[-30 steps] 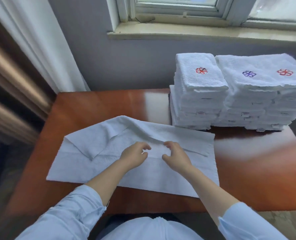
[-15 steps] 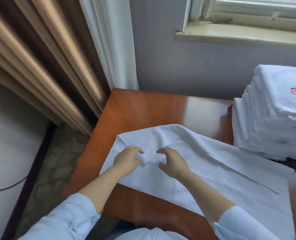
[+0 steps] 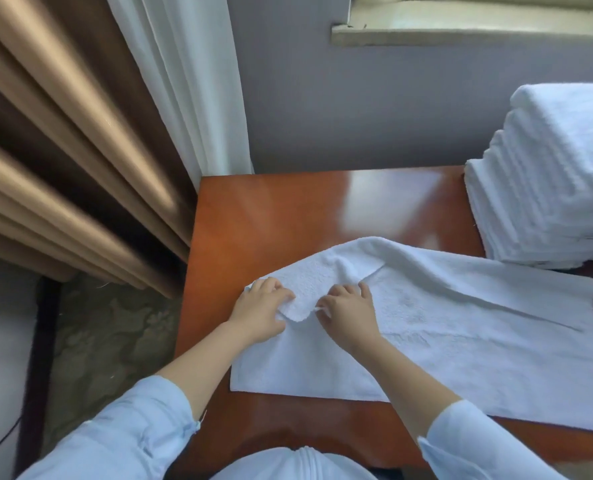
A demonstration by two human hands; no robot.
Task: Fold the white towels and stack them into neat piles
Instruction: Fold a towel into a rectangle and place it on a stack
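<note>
Head view shows me the towel lying open across the near part of the worktop, its left end turned over in a loose triangular flap. My left hand has its fingers curled over that flap and pinches its edge. My right hand, just beside it, is curled too and seems to nip the flap's tip between thumb and forefinger. The stack of folded towels stands at the far right, well apart from both hands. I judge this to be the straightening step ahead of the first fold. Next I would need to draw the flap out flat toward the left edge and square the corners. Then one end goes over the other with edges matched, moved slowly, since soft terry creeps.
</note>
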